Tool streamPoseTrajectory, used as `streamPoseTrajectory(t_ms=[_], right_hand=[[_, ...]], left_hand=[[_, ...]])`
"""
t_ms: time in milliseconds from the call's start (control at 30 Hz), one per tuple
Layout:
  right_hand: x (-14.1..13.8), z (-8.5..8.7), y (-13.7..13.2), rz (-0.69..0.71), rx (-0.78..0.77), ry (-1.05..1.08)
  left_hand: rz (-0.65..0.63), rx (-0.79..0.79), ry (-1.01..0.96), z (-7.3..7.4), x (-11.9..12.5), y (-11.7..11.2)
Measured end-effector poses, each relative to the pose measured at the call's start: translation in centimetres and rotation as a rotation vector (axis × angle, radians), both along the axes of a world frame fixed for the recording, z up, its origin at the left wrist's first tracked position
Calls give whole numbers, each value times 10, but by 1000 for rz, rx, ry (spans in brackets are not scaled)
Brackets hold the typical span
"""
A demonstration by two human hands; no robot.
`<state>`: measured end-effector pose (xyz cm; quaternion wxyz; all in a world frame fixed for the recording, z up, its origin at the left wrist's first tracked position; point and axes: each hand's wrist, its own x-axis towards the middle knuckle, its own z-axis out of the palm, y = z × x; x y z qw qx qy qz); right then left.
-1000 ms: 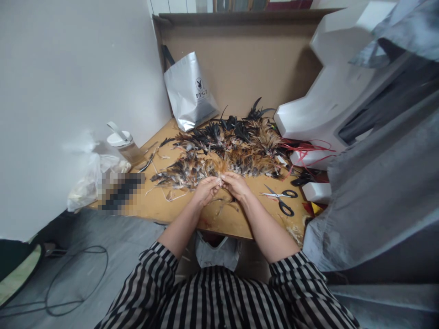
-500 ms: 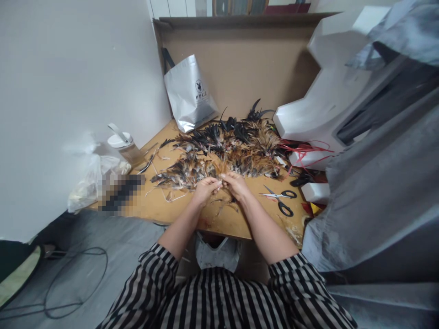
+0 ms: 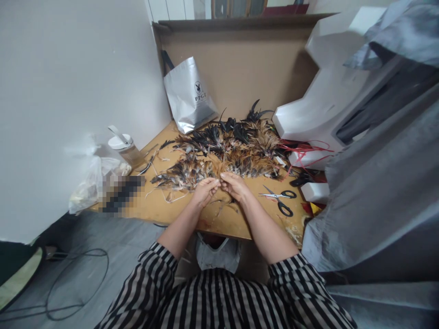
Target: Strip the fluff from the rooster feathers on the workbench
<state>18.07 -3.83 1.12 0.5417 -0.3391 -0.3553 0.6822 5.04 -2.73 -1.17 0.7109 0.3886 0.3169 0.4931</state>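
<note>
A heap of brown and black feathers (image 3: 233,146) covers the middle of the wooden table (image 3: 161,208). My left hand (image 3: 205,191) and my right hand (image 3: 234,185) meet at the near edge of the heap, fingertips pinched together on a small bunch of brown feathers (image 3: 219,171) that fans away from me. Both hands are closed in a pinch. Loose quill scraps lie on the table under my wrists.
Black-handled scissors (image 3: 281,201) lie right of my right hand. A silver bag (image 3: 188,96) leans on the cardboard back panel. A white-lidded jar (image 3: 124,146) and a plastic bag (image 3: 85,183) sit at the left. White foam blocks (image 3: 318,114), red strings and grey cloth (image 3: 380,183) crowd the right.
The hands stay pinched at the same spot on the feather bunch; only the view has shifted slightly.
</note>
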Motion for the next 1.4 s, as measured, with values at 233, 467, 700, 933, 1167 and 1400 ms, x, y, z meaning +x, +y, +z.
streamPoseTrajectory(t_ms=[233, 467, 700, 933, 1167, 1400], right_hand=[[-1, -3, 2, -123, 46, -200], [-1, -4, 3, -195, 98, -247], [3, -7, 3, 77, 5, -48], [2, 5, 1, -298, 145, -260], [55, 9, 12, -765, 130, -351], [107, -14, 23, -985, 180, -725]], left_hand=[[63, 66, 112, 0, 2, 1], [17, 111, 188, -2, 2, 2], [-18, 166, 188, -1, 0, -1], [36, 152, 196, 2, 2, -2], [10, 157, 196, 4, 2, -5], [-27, 189, 241, 2, 2, -5]])
